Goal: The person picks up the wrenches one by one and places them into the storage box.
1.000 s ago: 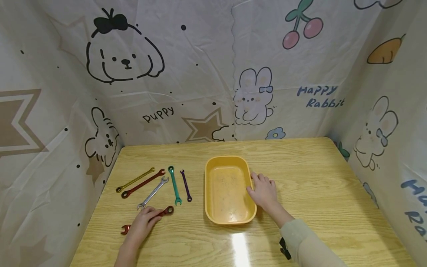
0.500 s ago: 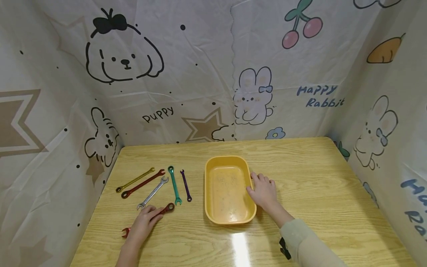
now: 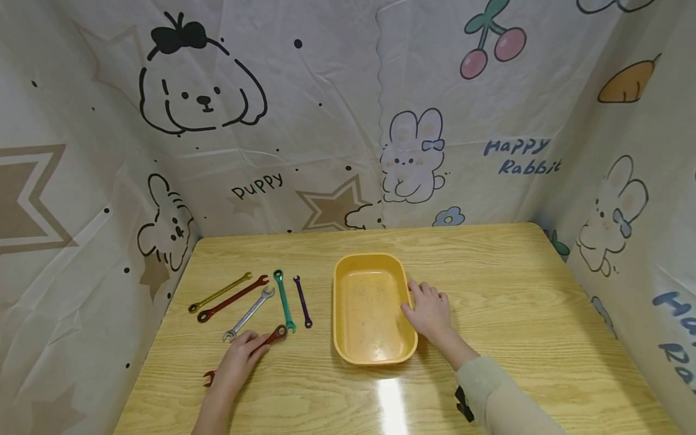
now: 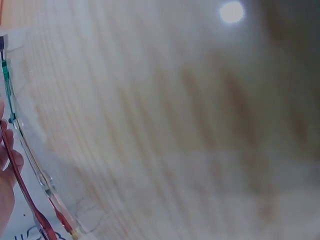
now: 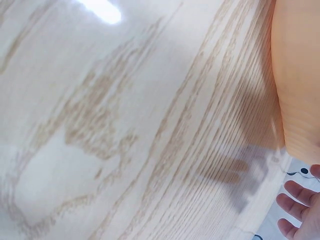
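In the head view my left hand (image 3: pixel 237 364) grips a red combination wrench (image 3: pixel 274 337) around its middle. The wrench's dark ring end points up and right; its forked end shows past the wrist. In the left wrist view, fingers (image 4: pixel 10 165) lie against its handle. Beyond the hand lie a silver wrench (image 3: pixel 248 315), another red wrench (image 3: pixel 234 299), a yellow wrench (image 3: pixel 220 293), a teal wrench (image 3: pixel 284 302) and a purple wrench (image 3: pixel 302 302). My right hand (image 3: pixel 432 311) rests at the right rim of a yellow plastic tub (image 3: pixel 375 364), thumb over the rim, fingers relaxed outside.
The wooden table (image 3: pixel 500 290) carries the wrenches at left and the tub at its middle. A printed cloth (image 3: pixel 321 139) hangs behind and along both sides. A bright reflection lies on the table in front of the tub.
My left hand and the red wrench in it have shifted slightly right and up, its ring end coming close to the teal wrench's lower end. The right hand and tub stay put.
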Demonstrator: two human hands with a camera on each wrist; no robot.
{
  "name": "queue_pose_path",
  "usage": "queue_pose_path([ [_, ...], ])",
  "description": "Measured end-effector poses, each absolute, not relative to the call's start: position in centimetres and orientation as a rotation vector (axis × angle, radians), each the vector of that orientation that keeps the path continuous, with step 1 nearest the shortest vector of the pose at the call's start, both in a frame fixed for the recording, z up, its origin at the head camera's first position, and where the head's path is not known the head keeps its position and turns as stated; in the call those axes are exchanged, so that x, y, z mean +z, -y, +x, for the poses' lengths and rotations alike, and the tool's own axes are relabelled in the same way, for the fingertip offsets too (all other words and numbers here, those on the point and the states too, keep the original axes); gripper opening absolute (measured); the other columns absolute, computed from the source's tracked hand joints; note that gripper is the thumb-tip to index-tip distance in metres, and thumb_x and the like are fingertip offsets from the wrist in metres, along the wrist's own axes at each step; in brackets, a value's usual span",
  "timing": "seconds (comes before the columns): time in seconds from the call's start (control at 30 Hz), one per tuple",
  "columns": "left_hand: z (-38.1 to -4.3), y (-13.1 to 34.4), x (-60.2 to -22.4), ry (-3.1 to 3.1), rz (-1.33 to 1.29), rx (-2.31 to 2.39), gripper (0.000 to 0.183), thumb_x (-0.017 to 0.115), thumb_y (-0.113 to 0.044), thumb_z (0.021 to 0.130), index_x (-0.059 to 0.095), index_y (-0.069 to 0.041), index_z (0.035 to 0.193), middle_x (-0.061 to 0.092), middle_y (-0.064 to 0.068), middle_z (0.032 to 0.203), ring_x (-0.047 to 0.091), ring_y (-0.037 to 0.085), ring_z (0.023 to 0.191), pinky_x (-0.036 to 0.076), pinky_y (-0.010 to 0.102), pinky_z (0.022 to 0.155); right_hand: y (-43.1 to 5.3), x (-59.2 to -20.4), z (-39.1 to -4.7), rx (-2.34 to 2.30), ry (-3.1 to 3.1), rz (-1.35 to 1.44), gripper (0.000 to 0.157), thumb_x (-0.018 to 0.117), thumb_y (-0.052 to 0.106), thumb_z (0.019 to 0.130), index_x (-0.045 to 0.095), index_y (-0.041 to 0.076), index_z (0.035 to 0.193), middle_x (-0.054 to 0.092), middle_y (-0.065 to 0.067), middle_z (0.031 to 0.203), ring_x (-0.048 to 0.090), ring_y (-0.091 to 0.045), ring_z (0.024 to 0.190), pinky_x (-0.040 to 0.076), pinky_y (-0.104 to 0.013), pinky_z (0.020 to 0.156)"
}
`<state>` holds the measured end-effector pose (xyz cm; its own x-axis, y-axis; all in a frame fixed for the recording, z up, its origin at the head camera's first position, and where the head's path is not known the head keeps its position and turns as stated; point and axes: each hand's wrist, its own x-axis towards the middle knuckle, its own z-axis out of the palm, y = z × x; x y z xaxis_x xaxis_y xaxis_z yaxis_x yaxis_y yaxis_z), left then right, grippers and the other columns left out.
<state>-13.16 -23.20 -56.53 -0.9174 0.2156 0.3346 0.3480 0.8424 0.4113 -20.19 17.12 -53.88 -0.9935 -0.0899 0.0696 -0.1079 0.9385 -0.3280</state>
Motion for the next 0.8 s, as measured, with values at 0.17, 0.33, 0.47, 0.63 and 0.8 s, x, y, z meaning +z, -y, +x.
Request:
queue_pose_path([
  [0.17, -13.3, 22.6, -56.1, 2.723, -0.421, -0.716, 0.023, 0.071, -0.005, 0.076, 0.071, -0.006, 0.099, 0.052, -0.002, 0.081, 0.046, 0.008, 0.068, 0.041, 0.025, 0.056, -17.1, -53.8, -20.2, 0.525, 3.049, 0.149, 0.043, 0.052, 0.033, 0.086, 0.049, 0.013, 0.124, 0.053, -0.014, 0.114, 0.048, -0.034, 0.105, 0.032, -0.055, 0.089],
  [0.33, -13.7, 22.0, -55.9, 2.688, -0.425, -0.715, 0.025, 0.071, -0.004, 0.076, 0.071, -0.004, 0.100, 0.053, 0.001, 0.082, 0.046, 0.009, 0.068, 0.042, 0.025, 0.056, -17.1, -53.7, -20.1, 0.525, 3.041, 0.146, 0.043, 0.053, 0.032, 0.085, 0.049, 0.012, 0.123, 0.053, -0.014, 0.113, 0.048, -0.034, 0.105, 0.032, -0.054, 0.089],
  [0.47, -14.0, 21.5, -55.7, 2.667, -0.422, -0.703, 0.026, 0.072, -0.004, 0.075, 0.071, -0.003, 0.100, 0.054, 0.003, 0.083, 0.049, 0.011, 0.069, 0.044, 0.027, 0.057, -17.0, -53.7, -20.2, 0.525, 3.051, 0.138, 0.043, 0.053, 0.033, 0.085, 0.049, 0.013, 0.123, 0.053, -0.014, 0.114, 0.048, -0.034, 0.105, 0.032, -0.054, 0.089],
  [0.63, -14.4, 20.7, -55.4, 2.663, -0.413, -0.707, 0.025, 0.071, -0.005, 0.076, 0.070, -0.003, 0.101, 0.055, 0.005, 0.085, 0.052, 0.014, 0.071, 0.046, 0.030, 0.059, -17.0, -53.7, -20.2, 0.530, 3.056, 0.138, 0.044, 0.053, 0.033, 0.085, 0.049, 0.013, 0.124, 0.053, -0.014, 0.114, 0.048, -0.034, 0.106, 0.031, -0.055, 0.089],
  [0.8, -14.7, 19.9, -54.9, 2.640, -0.393, -0.729, 0.025, 0.071, -0.004, 0.076, 0.070, -0.002, 0.101, 0.056, 0.006, 0.085, 0.052, 0.015, 0.071, 0.046, 0.029, 0.058, -17.0, -53.7, -20.2, 0.530, 3.056, 0.140, 0.043, 0.052, 0.033, 0.085, 0.049, 0.013, 0.123, 0.052, -0.014, 0.115, 0.047, -0.035, 0.106, 0.031, -0.055, 0.089],
])
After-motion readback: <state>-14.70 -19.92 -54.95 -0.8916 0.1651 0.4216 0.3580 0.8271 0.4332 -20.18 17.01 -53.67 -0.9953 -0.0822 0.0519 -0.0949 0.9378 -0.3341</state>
